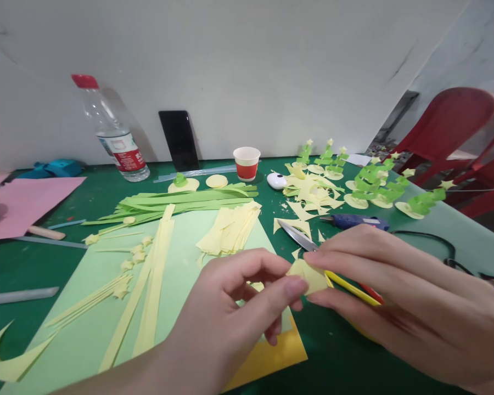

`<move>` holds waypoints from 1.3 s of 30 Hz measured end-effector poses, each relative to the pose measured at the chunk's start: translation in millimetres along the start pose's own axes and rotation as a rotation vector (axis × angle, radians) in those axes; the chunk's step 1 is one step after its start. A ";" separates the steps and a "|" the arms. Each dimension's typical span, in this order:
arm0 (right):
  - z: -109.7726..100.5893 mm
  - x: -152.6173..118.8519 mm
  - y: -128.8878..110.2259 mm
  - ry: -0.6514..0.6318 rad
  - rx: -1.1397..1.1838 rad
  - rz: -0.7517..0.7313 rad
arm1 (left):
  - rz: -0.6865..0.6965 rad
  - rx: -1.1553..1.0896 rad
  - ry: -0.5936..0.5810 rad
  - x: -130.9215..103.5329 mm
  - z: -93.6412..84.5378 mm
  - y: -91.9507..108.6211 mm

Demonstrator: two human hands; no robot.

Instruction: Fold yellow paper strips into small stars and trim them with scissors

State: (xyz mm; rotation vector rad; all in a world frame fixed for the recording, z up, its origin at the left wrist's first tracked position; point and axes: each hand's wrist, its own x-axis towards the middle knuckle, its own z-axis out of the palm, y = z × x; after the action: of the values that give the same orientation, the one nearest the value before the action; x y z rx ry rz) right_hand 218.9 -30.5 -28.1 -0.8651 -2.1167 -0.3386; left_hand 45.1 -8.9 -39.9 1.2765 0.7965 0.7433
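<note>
Bottle (119,148) and paper cup (247,164) stand near the wall (214,66), the bottle clear and red-capped (what either contains, I can't tell). Left hand (239,307), its palm turned inward and fingers curled, pinches the left edge of a pale yellow paper piece (307,275) between thumb and fingertips. Right hand (407,296), back upward and fingers extended, closes thumb and fingertips on its right edge. The paper is in front of the scissors' blades (298,236).

- Pale wall (230,71) behind the green tabletop (69,208)
- Red plastic chairs (448,123) over to the right
- Scuffed grey wall (465,49) beyond them
</note>
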 end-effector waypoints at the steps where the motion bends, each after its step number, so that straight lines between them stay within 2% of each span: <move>1: -1.4 1.0 0.4 -0.005 0.010 -0.006 | -0.003 0.004 -0.006 0.9 -0.4 1.0; 8: -5.3 2.5 2.2 -0.064 0.085 -0.004 | -0.064 0.036 -0.055 3.5 -3.2 6.7; 12: -4.0 0.3 0.8 -0.002 0.058 0.006 | -0.032 0.086 -0.058 1.3 -4.9 7.1; 14: -3.0 -0.6 -0.1 -0.026 0.054 0.014 | -0.014 0.090 -0.065 0.7 -4.7 5.3; 16: -1.7 -1.3 -0.9 -0.026 0.058 0.017 | -0.011 0.065 -0.072 0.4 -3.6 2.9; 19: -0.2 -1.4 -2.2 0.041 0.048 0.040 | -0.037 0.011 -0.073 0.1 -1.3 0.1; 23: 0.5 -0.7 -2.6 -0.012 0.042 0.015 | -0.038 0.011 -0.080 0.0 -0.1 -0.2; 29: 1.4 -1.3 -1.7 0.076 0.042 0.024 | 0.071 0.195 -0.134 -1.3 -0.9 0.8; 32: -1.9 2.1 -1.5 0.096 -0.034 0.018 | 0.088 0.251 -0.083 -3.8 -0.1 0.8; 34: -4.0 4.1 -1.4 0.043 -0.034 0.022 | 0.061 0.228 -0.061 -5.6 0.0 -0.1; 36: -4.4 4.5 -1.2 0.013 -0.014 0.013 | 0.058 0.218 -0.096 -6.2 -0.7 -2.0; 39: -1.5 1.9 -1.0 0.014 0.027 0.010 | 0.094 0.242 -0.091 -4.3 -2.1 -6.0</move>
State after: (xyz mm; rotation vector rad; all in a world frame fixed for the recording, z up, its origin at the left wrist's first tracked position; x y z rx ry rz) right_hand 218.3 -31.1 -25.7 -0.8555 -2.0985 -0.3097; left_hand 41.3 -12.3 -45.6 1.5631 0.7733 0.6724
